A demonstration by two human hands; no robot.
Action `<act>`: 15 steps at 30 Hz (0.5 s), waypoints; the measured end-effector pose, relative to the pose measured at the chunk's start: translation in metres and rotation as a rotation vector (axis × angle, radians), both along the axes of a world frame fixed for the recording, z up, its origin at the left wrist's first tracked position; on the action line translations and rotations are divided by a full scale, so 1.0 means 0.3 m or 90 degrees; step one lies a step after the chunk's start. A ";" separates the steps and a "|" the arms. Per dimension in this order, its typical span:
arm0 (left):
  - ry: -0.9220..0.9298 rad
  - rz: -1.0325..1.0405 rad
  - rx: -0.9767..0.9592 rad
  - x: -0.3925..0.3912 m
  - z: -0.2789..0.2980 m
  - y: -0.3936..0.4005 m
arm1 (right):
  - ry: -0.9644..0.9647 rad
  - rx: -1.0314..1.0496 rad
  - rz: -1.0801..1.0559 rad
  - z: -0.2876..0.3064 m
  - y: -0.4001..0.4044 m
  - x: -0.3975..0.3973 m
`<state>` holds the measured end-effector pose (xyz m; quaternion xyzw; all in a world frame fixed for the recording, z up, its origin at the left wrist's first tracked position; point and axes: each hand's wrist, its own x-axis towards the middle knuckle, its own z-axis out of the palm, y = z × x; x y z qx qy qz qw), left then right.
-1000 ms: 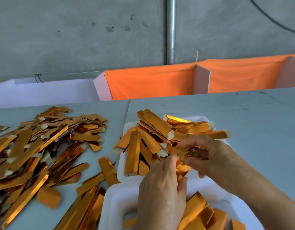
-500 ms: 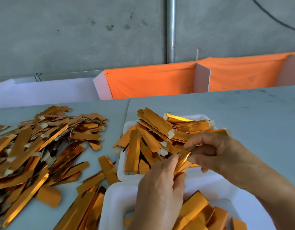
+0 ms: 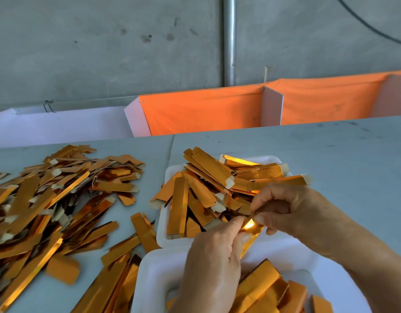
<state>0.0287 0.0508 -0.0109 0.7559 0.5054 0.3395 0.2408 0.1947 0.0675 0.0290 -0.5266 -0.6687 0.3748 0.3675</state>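
Both hands hold one narrow gold foil card strip [image 3: 251, 233] above two white foam trays. My left hand [image 3: 214, 263] grips its lower part, fingers curled round it. My right hand [image 3: 290, 211] pinches its upper end between thumb and fingers. Most of the strip is hidden by the hands. The far white tray [image 3: 163, 231] is heaped with folded gold strips [image 3: 208, 184]. The near white tray [image 3: 154, 279] holds more gold pieces [image 3: 267, 290] at the bottom right.
A large loose pile of flat gold strips [image 3: 48, 199] covers the grey table [image 3: 330, 159] on the left, with several more near the trays. Behind the table stand orange fabric bins [image 3: 206, 111] with white dividers, a concrete wall and a metal pipe [image 3: 229, 39].
Both hands stayed over the trays, working the same strip. My right hand's fingers shifted along its upper end and the strip turned more upright, catching a bright glint.
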 end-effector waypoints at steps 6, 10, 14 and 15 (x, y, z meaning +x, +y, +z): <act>0.060 0.008 0.021 -0.004 0.000 -0.001 | 0.058 -0.014 0.006 0.014 -0.004 0.005; 0.100 0.025 0.047 -0.004 -0.004 -0.004 | 0.057 0.000 -0.014 0.008 0.002 0.011; 0.074 0.018 0.009 -0.005 0.000 -0.006 | 0.010 0.006 0.010 -0.001 0.003 0.011; 0.064 0.016 -0.002 -0.006 0.002 -0.006 | -0.002 0.012 0.015 -0.001 0.002 0.011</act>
